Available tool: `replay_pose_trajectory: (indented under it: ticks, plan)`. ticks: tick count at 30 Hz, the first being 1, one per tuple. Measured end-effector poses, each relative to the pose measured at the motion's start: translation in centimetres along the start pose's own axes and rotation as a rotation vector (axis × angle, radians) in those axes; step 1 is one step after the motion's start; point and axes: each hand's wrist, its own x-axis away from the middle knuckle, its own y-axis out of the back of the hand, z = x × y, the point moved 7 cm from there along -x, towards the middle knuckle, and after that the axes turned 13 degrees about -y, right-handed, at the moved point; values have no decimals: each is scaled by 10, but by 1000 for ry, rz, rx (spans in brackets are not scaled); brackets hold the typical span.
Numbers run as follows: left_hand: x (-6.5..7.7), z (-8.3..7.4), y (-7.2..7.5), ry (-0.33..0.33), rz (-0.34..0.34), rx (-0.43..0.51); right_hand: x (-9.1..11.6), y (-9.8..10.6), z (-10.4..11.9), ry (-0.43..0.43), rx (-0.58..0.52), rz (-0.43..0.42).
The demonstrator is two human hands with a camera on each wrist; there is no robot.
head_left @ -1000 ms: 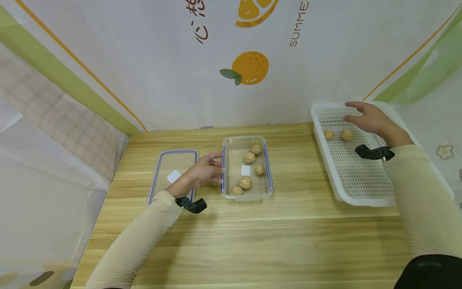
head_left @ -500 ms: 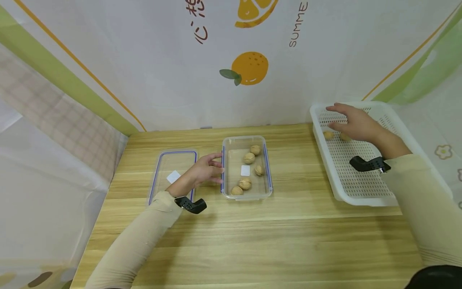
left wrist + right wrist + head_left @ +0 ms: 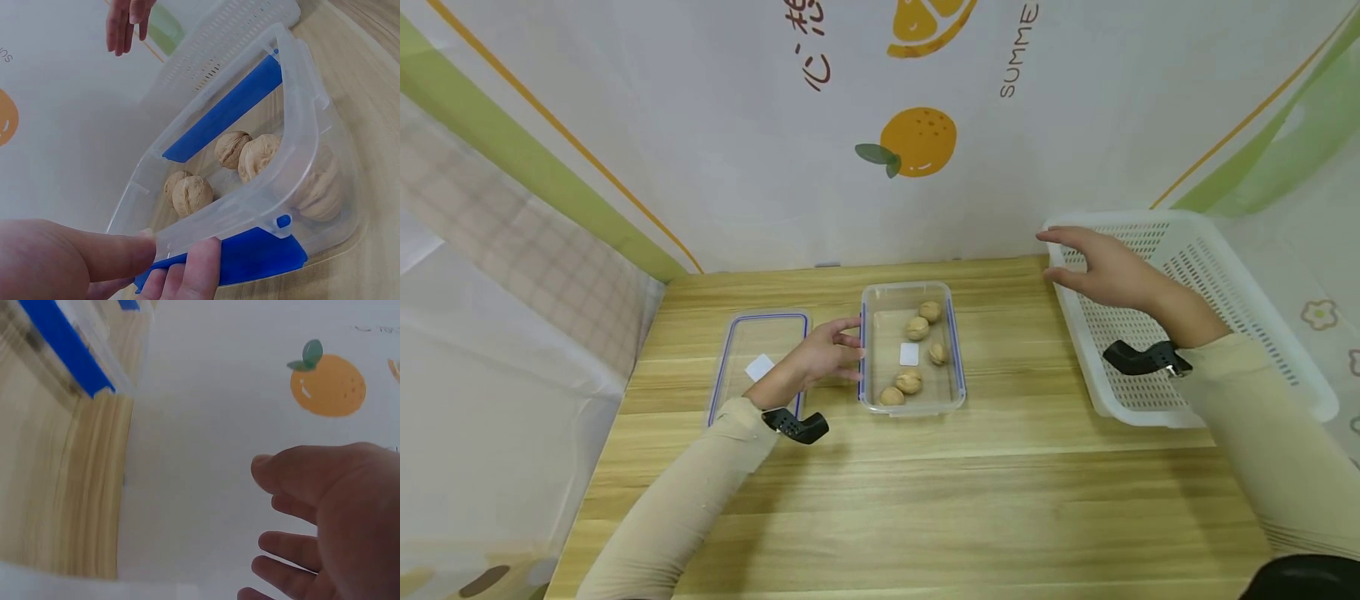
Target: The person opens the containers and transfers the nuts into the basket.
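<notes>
My left hand point(image 3: 829, 354) is at the left side of a clear plastic food container point(image 3: 880, 293) with blue side clips. In the left wrist view its thumb lies along the rim and its fingers curl against the outer wall by a blue clip point(image 3: 259, 255), pinching the side. Several walnuts point(image 3: 909, 382) lie in the container beside a white label. My right hand point(image 3: 1108, 267) hovers over the left rim of a white perforated basket point(image 3: 1086, 358), thumb and fingers apart. Nothing shows between them in the right wrist view. The hand covers the spot where walnuts lay in the basket.
A clear lid point(image 3: 767, 329) with a blue seal and a white label lies left of the container, partly under my left wrist. The wooden table point(image 3: 1000, 517) meets a white printed curtain point(image 3: 737, 167) at the back.
My right hand has moved left across the basket to its left rim, covering the walnuts that showed there. My left hand and the container stay in place.
</notes>
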Motion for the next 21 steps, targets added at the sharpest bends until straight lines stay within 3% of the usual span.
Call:
replay_pose_trajectory:
  ticks: [7, 14, 21]
  plan:
    - [0, 1, 0, 2, -1, 2, -4, -26, 18, 7, -98, 52]
    - [0, 2, -1, 6, 2, 2, -9, -45, 32, -46, -199, 120]
    - [-2, 2, 0, 13, 0, 2, -14, -61, 47, 10, -256, 173]
